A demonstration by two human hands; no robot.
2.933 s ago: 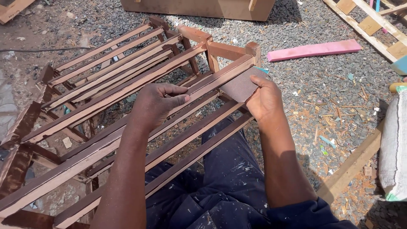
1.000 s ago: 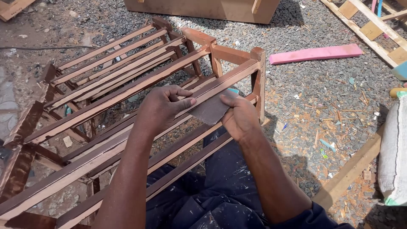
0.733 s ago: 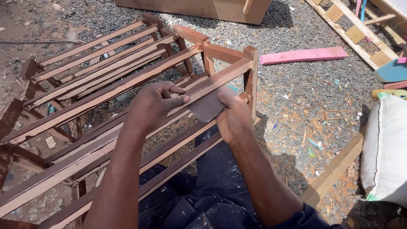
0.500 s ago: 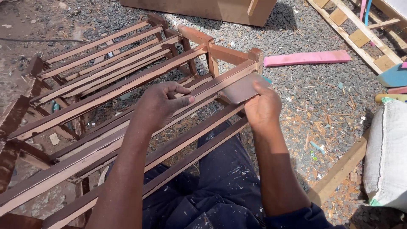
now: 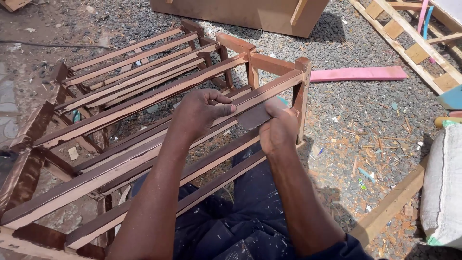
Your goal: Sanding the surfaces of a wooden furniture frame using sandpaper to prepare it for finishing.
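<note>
A brown slatted wooden rack [image 5: 120,103] lies tilted across my lap on gravel. My left hand [image 5: 199,113] grips one of its long upper slats [image 5: 269,91], fingers curled over the top edge. My right hand [image 5: 279,130] presses a sheet of brown sandpaper [image 5: 252,117] against the side of that same slat, just right of my left hand and short of the rack's corner post [image 5: 301,96]. My dark, paint-speckled trousers show below the slats.
A pink foam strip [image 5: 358,73] lies on the gravel at the right. A pale timber frame [image 5: 414,43] sits at the top right, a brown board box [image 5: 245,13] at the top, a white sack [image 5: 445,188] at the right edge, a loose plank [image 5: 390,204] beside it.
My right hand has slid the sandpaper back along the slat, from near the corner post toward my left hand. My left hand keeps its grip on the slat.
</note>
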